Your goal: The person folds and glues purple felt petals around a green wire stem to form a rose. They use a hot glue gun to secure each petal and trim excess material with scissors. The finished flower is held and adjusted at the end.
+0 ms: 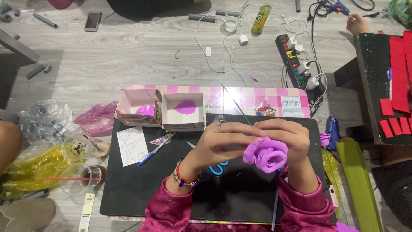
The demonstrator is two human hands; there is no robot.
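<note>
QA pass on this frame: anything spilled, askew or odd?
A clear plastic cup lies tipped on its side left of the black mat; no spill visible. Both hands, left hand and right hand, hold the purple paper rose.

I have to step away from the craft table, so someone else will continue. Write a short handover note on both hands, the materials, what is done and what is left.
Left hand: fingers closed on the purple crepe-paper rose, ring and bracelets on.
Right hand: curled over the rose's top and right side, pinching its outer petals.
Rose is held above the black work mat.
Cut purple petal lies in the open cardboard box; blue scissors lie mostly hidden under the left wrist.
Done: bloom rolled and layered.
Left: probably more petals; stem not visible.
</note>
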